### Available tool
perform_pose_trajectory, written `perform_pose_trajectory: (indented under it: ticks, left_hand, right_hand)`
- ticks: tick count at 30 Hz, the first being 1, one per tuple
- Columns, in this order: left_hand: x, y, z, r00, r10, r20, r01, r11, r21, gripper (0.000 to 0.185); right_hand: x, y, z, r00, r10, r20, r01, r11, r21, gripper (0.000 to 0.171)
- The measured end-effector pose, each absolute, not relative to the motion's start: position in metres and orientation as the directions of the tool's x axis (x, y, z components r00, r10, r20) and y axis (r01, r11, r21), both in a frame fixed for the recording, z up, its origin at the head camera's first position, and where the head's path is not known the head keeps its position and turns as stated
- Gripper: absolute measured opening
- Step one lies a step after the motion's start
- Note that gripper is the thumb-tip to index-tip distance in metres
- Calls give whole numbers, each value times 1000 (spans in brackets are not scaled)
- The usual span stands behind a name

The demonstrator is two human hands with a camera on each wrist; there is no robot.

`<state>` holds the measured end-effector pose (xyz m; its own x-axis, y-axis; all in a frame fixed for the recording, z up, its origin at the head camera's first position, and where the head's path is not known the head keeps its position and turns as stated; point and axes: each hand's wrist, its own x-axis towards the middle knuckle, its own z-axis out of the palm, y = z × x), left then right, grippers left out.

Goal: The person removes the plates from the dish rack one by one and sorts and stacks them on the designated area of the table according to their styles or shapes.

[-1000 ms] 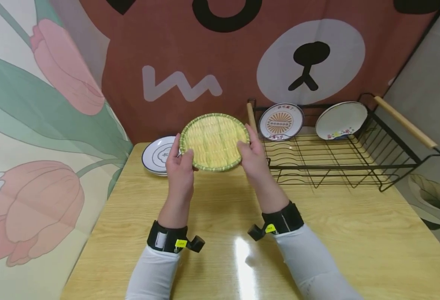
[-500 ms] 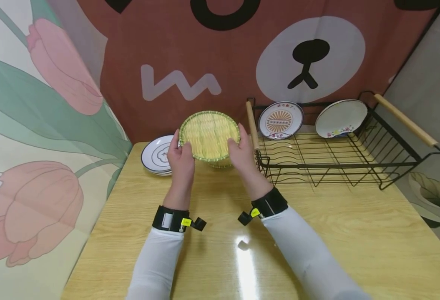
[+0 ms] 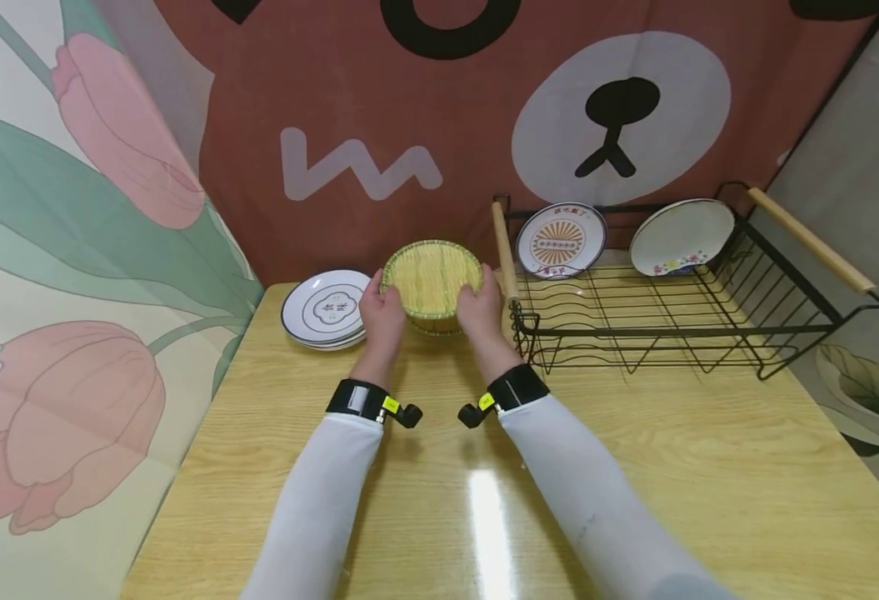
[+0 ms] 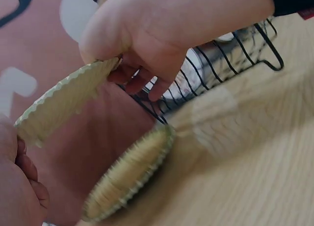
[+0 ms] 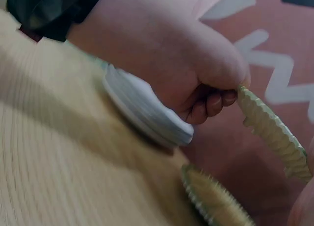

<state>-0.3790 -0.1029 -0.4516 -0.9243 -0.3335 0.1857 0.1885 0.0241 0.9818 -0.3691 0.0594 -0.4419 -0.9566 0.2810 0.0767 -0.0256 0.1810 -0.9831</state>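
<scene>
Between both hands is a round, shallow woven bamboo tray (image 3: 432, 279) with a green-bound rim. My left hand (image 3: 382, 312) pinches its left edge, thumb on top. On the opposite edge my right hand (image 3: 481, 308) grips it the same way, fingers curled underneath. Below lies a second woven bamboo tray (image 4: 130, 174) on the table, mostly covered by the held one in the head view. Both wrist views show a gap between the two trays. The left hand overlaps the right side of a stack of white plates (image 3: 322, 308) in the head view.
A black wire dish rack (image 3: 634, 333) with wooden handles stands close to the right hand. In it lean a patterned plate (image 3: 561, 240) and a white flowered plate (image 3: 682, 239). A brown bear-print cloth (image 3: 364, 75) hangs behind the wooden table (image 3: 424, 467).
Both hands have carried the woven tray away from the person and lowered it over the second tray, which came into view underneath. The grip stays on both edges.
</scene>
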Motion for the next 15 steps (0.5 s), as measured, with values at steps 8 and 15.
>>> perform_pose_trajectory:
  ticks: [8,15]
  left_hand:
    - [-396,-95,-478,-930,-303,210,148,216,965,50]
    - [-403,-94,-495,-949,-244,198,93,382,919,50]
  right_hand:
    - [-380,65,-468,-938,338,79,54,367,-929,63]
    - [-387,64,-483,-919,391,48,157,474,-867,65]
